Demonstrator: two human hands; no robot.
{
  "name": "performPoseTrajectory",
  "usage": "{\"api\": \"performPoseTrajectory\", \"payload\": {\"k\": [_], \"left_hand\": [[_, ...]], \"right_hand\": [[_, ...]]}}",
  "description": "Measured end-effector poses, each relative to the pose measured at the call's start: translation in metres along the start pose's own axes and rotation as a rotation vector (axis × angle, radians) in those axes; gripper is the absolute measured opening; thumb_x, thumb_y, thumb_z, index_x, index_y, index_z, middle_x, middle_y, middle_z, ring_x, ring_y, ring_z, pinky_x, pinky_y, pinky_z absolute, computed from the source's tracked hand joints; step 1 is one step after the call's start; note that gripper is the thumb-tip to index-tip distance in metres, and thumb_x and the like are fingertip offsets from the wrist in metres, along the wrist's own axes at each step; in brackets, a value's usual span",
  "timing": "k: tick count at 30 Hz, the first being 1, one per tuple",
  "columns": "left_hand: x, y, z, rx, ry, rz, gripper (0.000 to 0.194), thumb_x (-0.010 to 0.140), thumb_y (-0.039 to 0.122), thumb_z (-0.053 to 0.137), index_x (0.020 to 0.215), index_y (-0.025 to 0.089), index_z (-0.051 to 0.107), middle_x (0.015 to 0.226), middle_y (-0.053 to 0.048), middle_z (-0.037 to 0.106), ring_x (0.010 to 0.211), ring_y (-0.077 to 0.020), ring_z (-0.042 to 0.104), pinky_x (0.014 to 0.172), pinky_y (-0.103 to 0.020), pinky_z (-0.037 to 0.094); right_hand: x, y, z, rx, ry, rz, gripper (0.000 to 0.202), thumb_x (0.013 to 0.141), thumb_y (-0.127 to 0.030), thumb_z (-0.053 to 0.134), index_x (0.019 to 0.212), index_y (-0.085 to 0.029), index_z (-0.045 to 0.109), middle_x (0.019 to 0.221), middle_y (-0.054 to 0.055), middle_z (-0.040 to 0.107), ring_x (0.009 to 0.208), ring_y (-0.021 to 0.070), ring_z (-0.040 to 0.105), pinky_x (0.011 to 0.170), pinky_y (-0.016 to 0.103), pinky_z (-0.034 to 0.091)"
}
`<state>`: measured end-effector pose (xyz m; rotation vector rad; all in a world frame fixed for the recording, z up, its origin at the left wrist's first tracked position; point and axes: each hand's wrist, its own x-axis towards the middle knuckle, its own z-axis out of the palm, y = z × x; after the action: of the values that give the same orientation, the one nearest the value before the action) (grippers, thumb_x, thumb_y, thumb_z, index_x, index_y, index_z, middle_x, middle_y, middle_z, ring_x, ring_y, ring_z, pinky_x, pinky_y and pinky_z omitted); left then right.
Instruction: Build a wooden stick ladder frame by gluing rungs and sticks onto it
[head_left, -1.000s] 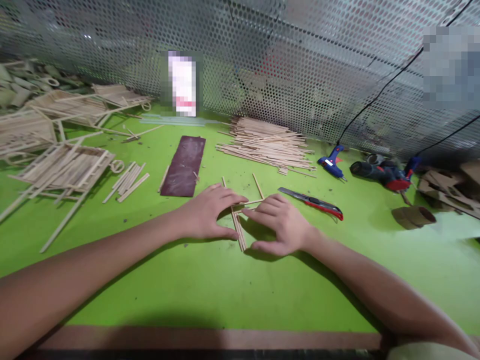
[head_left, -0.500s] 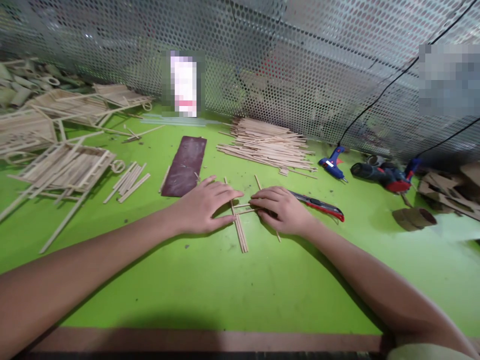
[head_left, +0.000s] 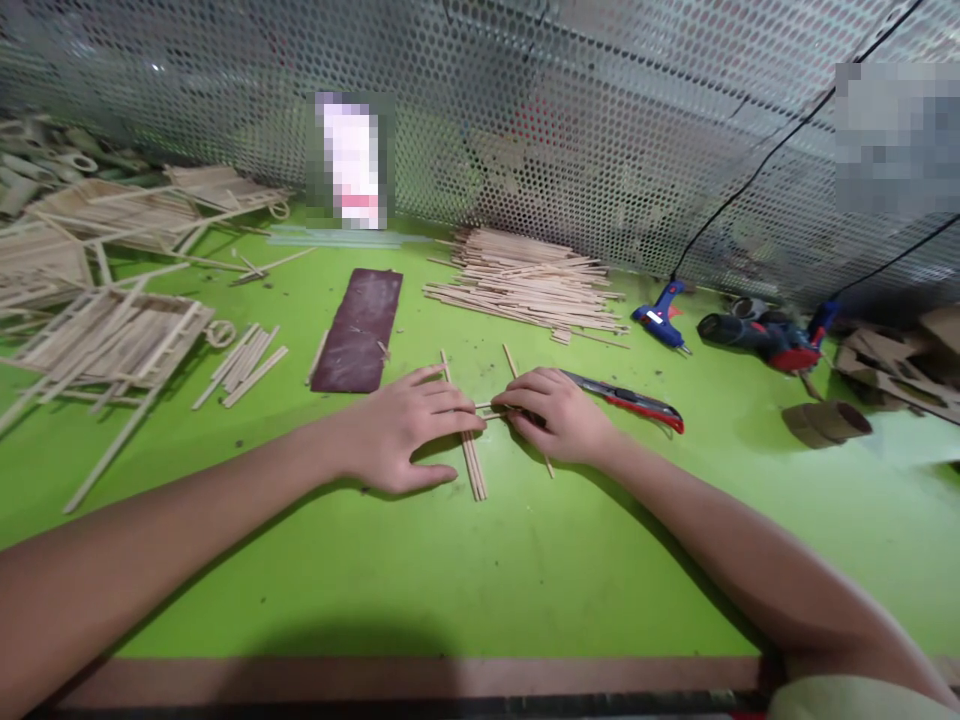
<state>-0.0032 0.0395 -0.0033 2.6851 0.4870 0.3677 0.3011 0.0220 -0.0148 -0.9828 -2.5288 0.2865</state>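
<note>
A: Head view. Where did the sticks sit relative to the hands?

B: Between and under them, on the green tabletop [head_left: 480, 590]. A row of thin wooden sticks [head_left: 474, 470] ran under the left hand [head_left: 409, 425], near ends poking out toward the wearer. One tip showed past the fingers on the far side.

A: Right side?

B: A single wooden stick [head_left: 550, 466] passed under the right hand [head_left: 562, 415], roughly lengthwise, both ends visible. Two short crosspieces [head_left: 495, 416] bridged the gap between the hands. Their ends were under fingers, so couldn't tell if they touched the long sticks.

A: Hand state?

B: Hands apart from each other. Left was spread flat, fingertips over the row, thumb out wide, not pinching. Right was curled over its stick, thumb and fingers near each other. Couldn't tell if it was clamped; the fingers hid the contact.

A: Anything close by?

B: Utility knife [head_left: 630, 400] just beyond the right hand, blade end partly behind it. Dark red sandpaper sheet [head_left: 358, 330] beyond the left wrist. Big stick pile [head_left: 532, 280] farther back, blue glue gun [head_left: 660, 315] to its right.
</note>
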Motion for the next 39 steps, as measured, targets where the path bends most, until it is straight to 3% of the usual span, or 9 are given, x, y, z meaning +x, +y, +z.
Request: {"api": "performPoseTrajectory", "payload": {"k": [8,17,21,25,31,35,37,39], "left_hand": [[0.001,-0.001,0.001,0.007,0.022,-0.022,0.045,0.102,0.043,0.072,0.144,0.027,0.076,0.142,-0.013,0.079,0.130,-0.0355,0.073,0.137,-0.067,0.029],[0.001,-0.001,-0.001,0.044,0.021,-0.025,0.042,0.106,0.051,0.068,0.137,0.024,0.079,0.142,-0.015,0.078,0.130,-0.0368,0.073,0.136,-0.072,0.028],[0.002,-0.003,-0.002,0.044,0.068,-0.028,0.031,0.110,0.044,0.062,0.123,0.024,0.083,0.128,-0.012,0.083,0.119,-0.0322,0.077,0.133,-0.067,0.036],[0.002,-0.007,-0.003,0.052,0.103,-0.017,0.034,0.113,0.043,0.056,0.108,0.024,0.084,0.114,-0.009,0.085,0.107,-0.0283,0.078,0.129,-0.060,0.042],[0.001,-0.008,-0.004,0.091,0.168,0.007,0.039,0.116,0.042,0.049,0.120,0.023,0.082,0.117,-0.010,0.086,0.110,-0.0276,0.078,0.125,-0.059,0.046],[0.003,-0.009,-0.001,0.087,0.203,-0.024,0.038,0.115,0.040,0.049,0.116,0.025,0.083,0.113,-0.008,0.087,0.104,-0.0267,0.078,0.119,-0.055,0.052],[0.004,-0.009,0.000,0.095,0.201,-0.023,0.038,0.114,0.040,0.049,0.115,0.025,0.083,0.112,-0.008,0.087,0.103,-0.0268,0.077,0.120,-0.056,0.051],[0.005,-0.009,0.002,0.112,0.202,-0.024,0.038,0.113,0.040,0.049,0.114,0.024,0.084,0.111,-0.009,0.086,0.102,-0.0268,0.077,0.121,-0.056,0.050]], "right_hand": [[0.001,-0.001,-0.002,0.003,-0.010,0.009,0.030,0.109,-0.026,0.056,0.123,-0.022,0.082,0.115,0.012,0.082,0.108,0.0293,0.074,0.099,0.049,0.058],[0.001,-0.001,0.000,-0.010,0.093,-0.023,0.028,0.108,-0.025,0.057,0.117,-0.021,0.083,0.108,0.011,0.084,0.101,0.0285,0.073,0.097,0.050,0.057],[0.000,0.000,-0.001,-0.052,0.113,0.037,0.025,0.106,-0.025,0.058,0.114,-0.024,0.082,0.106,0.008,0.084,0.103,0.0285,0.074,0.113,0.057,0.051],[-0.001,0.001,0.001,-0.092,0.132,0.056,0.026,0.106,-0.026,0.058,0.114,-0.025,0.083,0.106,0.007,0.084,0.104,0.0281,0.073,0.122,0.059,0.045],[-0.002,-0.004,-0.009,-0.232,0.212,-0.083,0.027,0.108,-0.027,0.058,0.116,-0.028,0.083,0.107,0.005,0.084,0.105,0.0276,0.074,0.125,0.059,0.044],[0.015,0.018,-0.042,-0.435,0.290,0.029,0.025,0.110,-0.031,0.058,0.109,-0.035,0.083,0.101,0.003,0.083,0.107,0.0311,0.071,0.126,0.067,0.039],[0.029,0.041,-0.059,-0.537,0.291,0.121,0.027,0.109,-0.031,0.057,0.103,-0.029,0.082,0.099,0.007,0.081,0.108,0.0330,0.069,0.125,0.067,0.039],[0.044,0.068,-0.070,-0.628,0.207,0.190,0.030,0.109,-0.027,0.054,0.100,-0.024,0.082,0.100,0.011,0.080,0.109,0.0337,0.067,0.121,0.065,0.041]]}}
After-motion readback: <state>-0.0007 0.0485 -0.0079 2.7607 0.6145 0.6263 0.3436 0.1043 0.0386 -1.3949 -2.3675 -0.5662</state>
